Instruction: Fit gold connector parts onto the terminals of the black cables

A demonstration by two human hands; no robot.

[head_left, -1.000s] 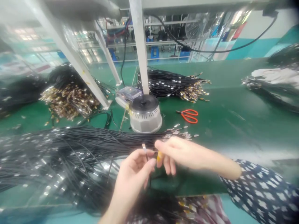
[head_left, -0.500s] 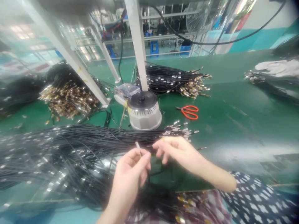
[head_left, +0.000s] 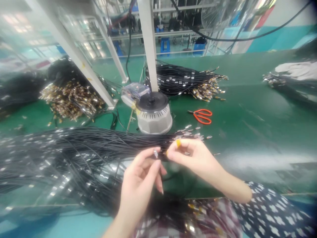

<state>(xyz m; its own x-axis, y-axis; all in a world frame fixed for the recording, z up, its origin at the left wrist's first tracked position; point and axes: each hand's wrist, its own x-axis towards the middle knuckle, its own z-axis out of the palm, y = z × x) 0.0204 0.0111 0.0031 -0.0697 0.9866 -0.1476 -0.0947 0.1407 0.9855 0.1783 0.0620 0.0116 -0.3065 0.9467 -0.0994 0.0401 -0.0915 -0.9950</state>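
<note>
My left hand (head_left: 138, 180) is in front of the long bundle of black cables (head_left: 99, 142). Between its thumb and forefinger sits a cable end with a small silvery-white tip (head_left: 156, 153); the other fingers curl loosely. To the right, my right hand (head_left: 198, 155) has thumb and forefinger pinched together at the cable bundle's right part. What that pinch holds, if anything, is too small to make out. A small yellow patch (head_left: 178, 142), like tape, lies on its forefinger. Pale cable tips (head_left: 190, 134) stick out just behind this hand.
A round white machine with a black disc top (head_left: 155, 115) stands behind the bundle. Right of it lie red-handled scissors (head_left: 203, 116). More cable bundles with golden tips (head_left: 74, 102) and a white glove (head_left: 297, 70) rest on the green table (head_left: 247, 125). Metal posts (head_left: 148, 43) rise from it.
The cable tip in my left hand has tilted and shows less of its length. My right fingers have closed into a pinch, with the yellow patch now plainer. The view has shifted slightly.
</note>
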